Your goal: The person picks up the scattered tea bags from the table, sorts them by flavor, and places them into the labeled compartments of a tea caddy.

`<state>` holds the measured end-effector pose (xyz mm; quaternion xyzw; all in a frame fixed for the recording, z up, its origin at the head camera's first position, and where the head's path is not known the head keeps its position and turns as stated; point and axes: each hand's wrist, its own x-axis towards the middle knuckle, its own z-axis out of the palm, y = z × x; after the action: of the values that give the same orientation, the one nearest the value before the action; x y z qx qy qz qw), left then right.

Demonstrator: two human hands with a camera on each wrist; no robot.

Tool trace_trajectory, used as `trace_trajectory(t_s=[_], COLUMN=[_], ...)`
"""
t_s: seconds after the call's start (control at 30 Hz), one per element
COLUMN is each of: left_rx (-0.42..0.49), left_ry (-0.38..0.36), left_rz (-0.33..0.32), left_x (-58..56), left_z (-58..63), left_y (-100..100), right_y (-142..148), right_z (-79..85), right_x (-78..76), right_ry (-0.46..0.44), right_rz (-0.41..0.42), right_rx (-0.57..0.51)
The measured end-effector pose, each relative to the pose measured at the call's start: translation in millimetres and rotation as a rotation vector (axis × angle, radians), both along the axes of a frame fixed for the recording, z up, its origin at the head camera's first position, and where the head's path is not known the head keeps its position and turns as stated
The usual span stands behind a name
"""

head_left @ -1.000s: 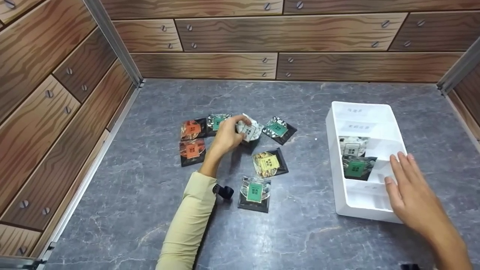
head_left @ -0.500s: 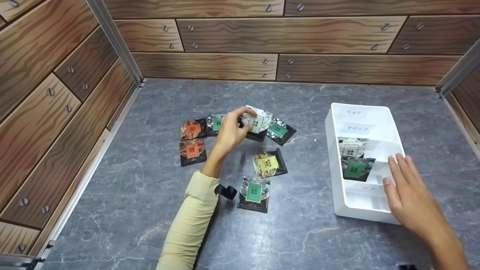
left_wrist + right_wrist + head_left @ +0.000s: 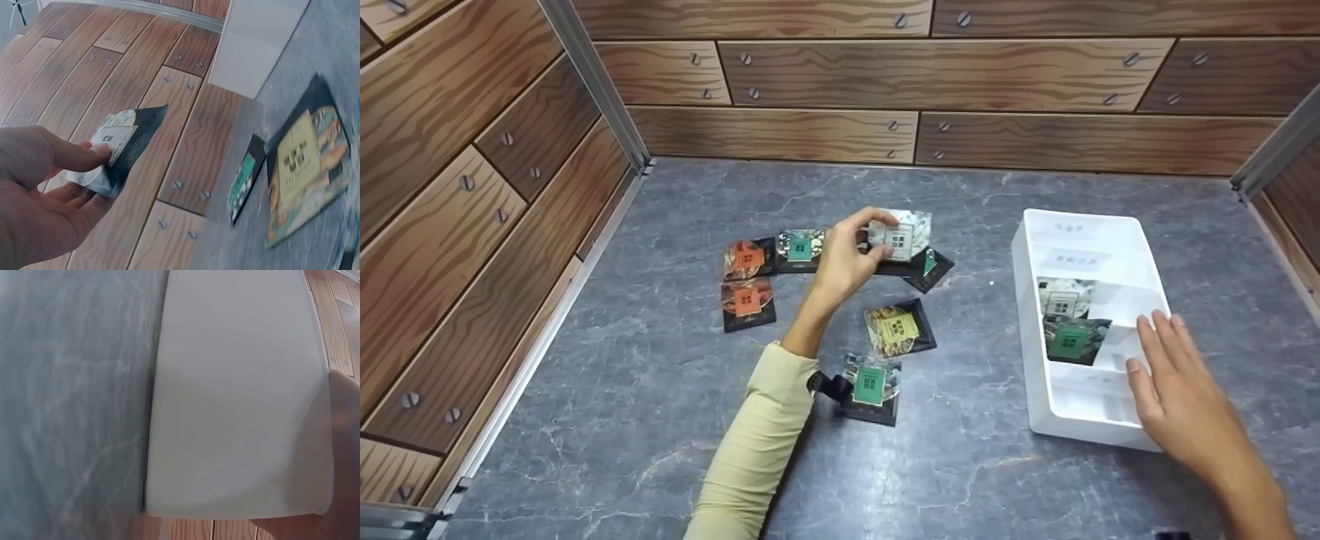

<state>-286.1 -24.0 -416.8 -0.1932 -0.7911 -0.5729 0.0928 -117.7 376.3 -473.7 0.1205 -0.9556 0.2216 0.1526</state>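
My left hand [image 3: 844, 262] pinches a flat sachet [image 3: 913, 236] with a white label, thumb on its printed face. In the left wrist view the same sachet [image 3: 135, 140] is tilted, its dark end pointing away from the fingers. In the head view it partly covers a green-labelled sachet [image 3: 934, 276] on the table. At the right, my right hand [image 3: 1189, 405] rests with straight fingers on the near right rim of a white compartment box [image 3: 1030, 360]. The right wrist view shows the box's plain outer wall [image 3: 236, 394].
Two orange-labelled sachets [image 3: 748, 259] and a green-labelled one [image 3: 802, 247] lie left of my left hand. Nearer lie a yellow-labelled sachet [image 3: 898, 330] and another green-labelled one [image 3: 870, 386]. One box compartment holds a white-labelled sachet [image 3: 1065, 296] and a green-labelled sachet [image 3: 1072, 341].
My left hand has lifted the white-labelled sachet and carried it to the right, now over the tilted green-labelled one. The right hand has stayed almost still on the box.
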Motion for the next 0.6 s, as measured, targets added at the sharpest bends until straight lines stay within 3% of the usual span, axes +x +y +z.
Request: trace_trajectory(t_s=[0.17,0.6], left_rx=[0.052,0.156], left_ry=[0.001,-0.022], left_rz=[-0.035,-0.133], left_x=[2.7,9.5], left_z=[1.8,9.3], left_y=[17,66], right_y=[0,0], right_z=[-1.8,-0.3], right_x=[0.3,1.0], right_ry=[0.026,-0.014], right_rz=[0.007,-0.006], right_rx=[-0.005,0.012])
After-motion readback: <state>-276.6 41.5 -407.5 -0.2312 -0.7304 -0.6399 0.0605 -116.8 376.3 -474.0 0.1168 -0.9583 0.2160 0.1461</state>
